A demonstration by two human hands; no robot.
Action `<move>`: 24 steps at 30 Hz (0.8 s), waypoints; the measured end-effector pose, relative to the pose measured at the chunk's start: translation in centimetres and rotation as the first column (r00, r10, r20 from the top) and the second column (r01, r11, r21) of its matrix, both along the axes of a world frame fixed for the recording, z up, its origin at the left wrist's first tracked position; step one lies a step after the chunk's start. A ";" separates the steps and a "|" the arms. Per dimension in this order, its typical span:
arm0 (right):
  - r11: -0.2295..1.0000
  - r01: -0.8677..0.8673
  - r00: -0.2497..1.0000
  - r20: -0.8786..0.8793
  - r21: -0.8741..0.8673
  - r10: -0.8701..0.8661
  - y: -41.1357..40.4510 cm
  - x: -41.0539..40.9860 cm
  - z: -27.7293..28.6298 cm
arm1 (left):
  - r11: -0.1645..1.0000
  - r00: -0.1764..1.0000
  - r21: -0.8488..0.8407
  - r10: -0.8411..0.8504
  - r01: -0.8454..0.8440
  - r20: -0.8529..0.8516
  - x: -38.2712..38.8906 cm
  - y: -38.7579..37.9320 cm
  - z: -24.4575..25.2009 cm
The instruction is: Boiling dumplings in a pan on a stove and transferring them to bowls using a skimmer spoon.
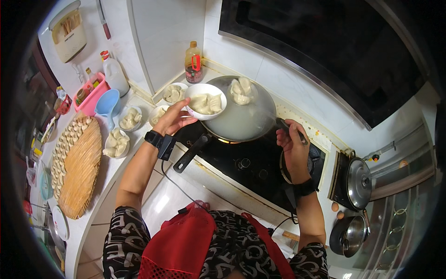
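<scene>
My left hand [174, 118] holds a white bowl [206, 116] by its side, with cooked dumplings [206, 104] in it, at the left edge of a large wok [240, 122]. Cloudy, steaming liquid fills the wok. The dark handle [291, 130] of a ladle or skimmer is in my right hand [295, 148]; its head, heaped with dumplings [241, 91], is over the far part of the wok, right of the bowl. Whether that head touches the liquid I cannot tell. The wok's black handle [191, 153] points toward me, and a lit burner glows under it.
Several bowls of dumplings [116, 143] stand left of the wok. Further left, raw dumplings [64, 153] lie on a woven tray [82, 167] near a blue ladle [108, 103]. A sauce bottle [193, 66] is behind the wok. At right are a lidded pan [359, 181], eggs [335, 207] and a pot [343, 235].
</scene>
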State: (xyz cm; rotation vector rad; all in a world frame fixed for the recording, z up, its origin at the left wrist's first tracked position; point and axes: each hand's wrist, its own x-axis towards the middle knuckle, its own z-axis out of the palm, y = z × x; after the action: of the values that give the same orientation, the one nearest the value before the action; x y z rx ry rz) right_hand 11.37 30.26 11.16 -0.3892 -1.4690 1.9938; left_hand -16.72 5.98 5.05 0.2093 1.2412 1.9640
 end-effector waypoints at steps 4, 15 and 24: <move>0.998 -0.030 0.999 -0.032 0.049 0.031 -1.6 0.0 2.0 | 1.000 0.999 -0.017 0.015 -0.016 -0.029 -0.2 0.4 -0.2; 0.869 -0.136 0.990 0.108 0.476 0.096 -5.8 0.3 2.4 | 0.998 0.999 -0.053 -0.042 0.041 -0.026 -0.7 1.4 -0.4; 0.381 0.073 0.987 -0.012 0.921 -0.161 -0.9 -1.0 -0.5 | 0.998 1.000 0.053 0.024 -0.023 -0.019 0.9 -0.3 0.1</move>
State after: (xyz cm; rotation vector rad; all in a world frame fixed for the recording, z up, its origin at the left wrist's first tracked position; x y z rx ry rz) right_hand 10.39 29.39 10.70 -0.0498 -2.2584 0.7494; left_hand -15.79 5.69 5.13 0.2423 1.2108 2.0210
